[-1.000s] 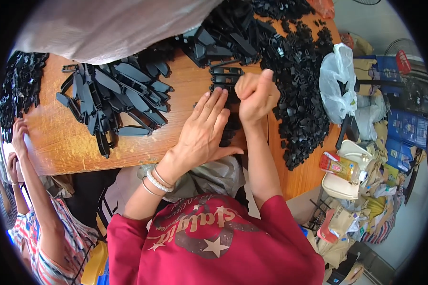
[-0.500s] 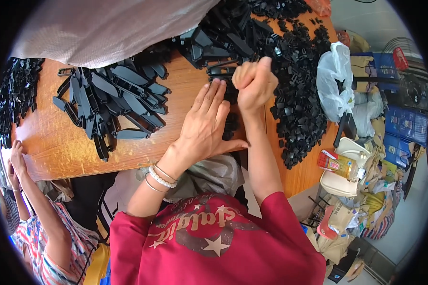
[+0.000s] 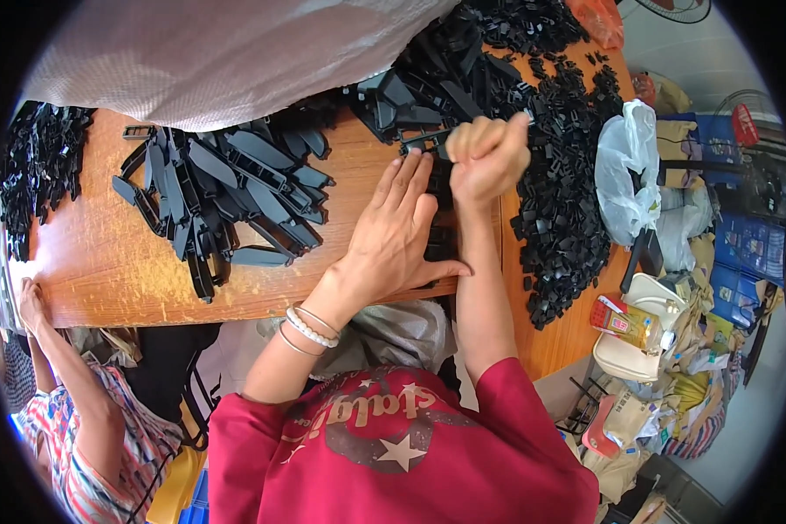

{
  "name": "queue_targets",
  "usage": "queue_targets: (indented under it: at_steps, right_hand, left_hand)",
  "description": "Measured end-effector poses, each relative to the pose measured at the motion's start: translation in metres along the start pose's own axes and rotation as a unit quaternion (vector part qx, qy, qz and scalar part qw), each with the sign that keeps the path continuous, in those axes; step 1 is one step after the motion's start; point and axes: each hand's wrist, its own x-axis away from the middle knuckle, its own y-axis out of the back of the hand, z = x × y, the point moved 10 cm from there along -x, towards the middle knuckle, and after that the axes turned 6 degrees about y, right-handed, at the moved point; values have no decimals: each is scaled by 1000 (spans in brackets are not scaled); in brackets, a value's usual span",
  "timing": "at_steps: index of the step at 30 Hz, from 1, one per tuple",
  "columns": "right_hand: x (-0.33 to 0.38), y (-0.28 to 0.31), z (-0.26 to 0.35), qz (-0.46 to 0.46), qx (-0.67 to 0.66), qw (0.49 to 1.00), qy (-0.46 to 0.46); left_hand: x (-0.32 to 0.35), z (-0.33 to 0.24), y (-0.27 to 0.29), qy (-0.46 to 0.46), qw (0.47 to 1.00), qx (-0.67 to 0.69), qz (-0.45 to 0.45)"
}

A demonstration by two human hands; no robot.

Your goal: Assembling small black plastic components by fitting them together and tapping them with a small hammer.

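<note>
Surface: a wooden surface (image 3: 105,271) is lying under both hands and is carrying everything the fingers are touching.
White sack: a big woven white sack (image 3: 218,52) is sitting well beyond the fingertips, covering the far edge of the surface.
Heap of small parts: a wide heap of small black plastic parts (image 3: 568,201) is spreading just to the right of the right hand's fingers and running on toward the far edge.
Pile of long pieces: a pile of long black plastic pieces (image 3: 227,192) is lying to the left of the left hand's fingers, clear of them.
Other person: another person's hand (image 3: 31,301) is resting on the near edge of the surface, far to the left of both hands.
Left hand: the left hand (image 3: 393,240) is lying flat, palm down, its fingers (image 3: 406,179) stretched out straight and close together, gripping nothing and pressing on a black piece.
Right hand: the right hand (image 3: 489,157) is curling into a closed fist just beside the left fingertips; I cannot tell whether it is holding anything inside.
Black piece: a long black plastic piece (image 3: 441,236) is lying between the two hands, partly hidden under the left fingers, its far end reaching up beneath the right fist.
</note>
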Motion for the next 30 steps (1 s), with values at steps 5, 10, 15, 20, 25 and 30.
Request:
queue_targets:
  at_steps: [5, 10, 15, 20, 25, 30]
  right_hand:
    - [-10, 2, 14, -8, 2, 999, 34]
    - [-13, -8, 4, 15, 26, 999, 11]
    - [-10, -16, 4, 30, 79, 996, 24]
    - [-9, -28, 11, 54, 80, 992, 84]
    - [-8, 6, 26, 4, 35, 998, 49]
    - [82, 45, 94, -5, -52, 998, -40]
  left_hand:
    - [-2, 0, -1, -2, 1000, -3, 15]
    - [-4, 0, 0, -4, 1000, 4, 10]
    - [-6, 4, -1, 3, 1000, 21, 10]
    - [-7, 0, 7, 2, 1000, 7, -3]
    - [-1, -6, -5, -30, 999, -19, 2]
    - [-2, -9, 4, -48, 998, -37, -29]
